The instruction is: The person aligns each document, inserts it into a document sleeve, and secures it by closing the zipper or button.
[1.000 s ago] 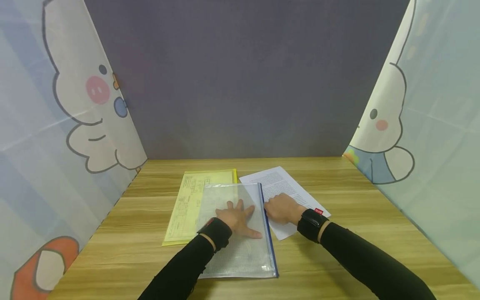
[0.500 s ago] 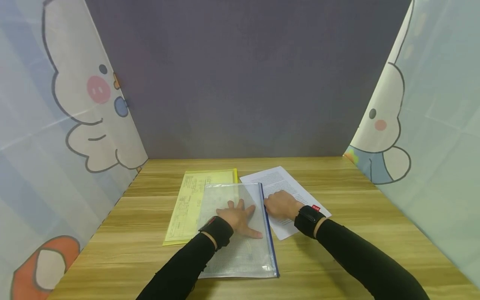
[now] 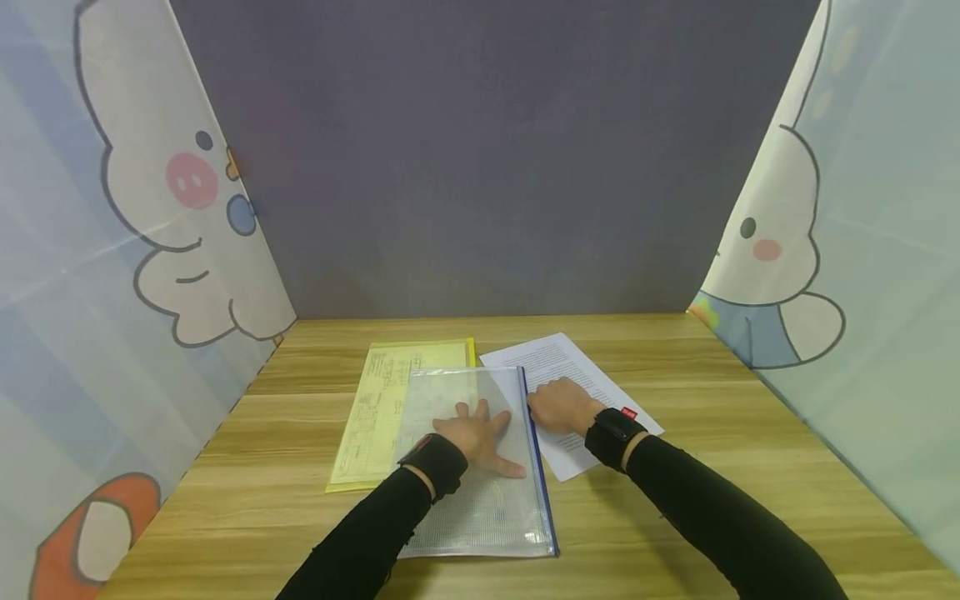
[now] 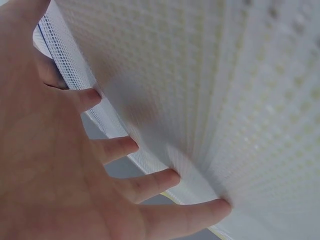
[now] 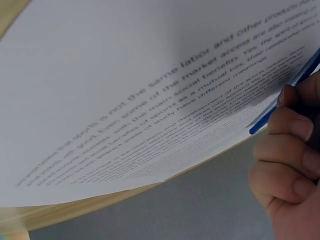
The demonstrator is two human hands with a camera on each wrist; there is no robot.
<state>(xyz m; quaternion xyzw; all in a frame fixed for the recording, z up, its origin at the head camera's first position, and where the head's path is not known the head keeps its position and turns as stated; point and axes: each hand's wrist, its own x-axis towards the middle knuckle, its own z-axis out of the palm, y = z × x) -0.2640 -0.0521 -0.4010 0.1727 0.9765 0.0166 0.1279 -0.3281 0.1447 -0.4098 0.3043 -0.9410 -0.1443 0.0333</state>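
Note:
A clear mesh zip pouch (image 3: 480,517) with a blue zip edge (image 3: 546,510) along its right side lies flat on the wooden table. My left hand (image 3: 474,440) rests on the pouch with its fingers spread; the left wrist view shows the fingertips (image 4: 220,207) against the mesh. At the zip edge, about a third of the way down, my right hand (image 3: 561,406) has its fingers curled. In the right wrist view, thumb and forefinger pinch at the blue strip (image 5: 305,70), the pinched spot hidden by the fingers. A printed paper sheet (image 3: 551,358) lies beneath that hand, partly under the pouch.
A yellow folder (image 3: 362,421) bearing a form-like sheet lies to the left, its right part under the pouch. A dark panel (image 3: 487,167) stands behind the table (image 3: 675,367). Cartoon-printed curtains (image 3: 195,267) close off both sides.
My right wrist and forearm have shifted slightly left and up, while the fingers stay at the zip edge. The left hand, pouch, folder and sheet look unmoved.

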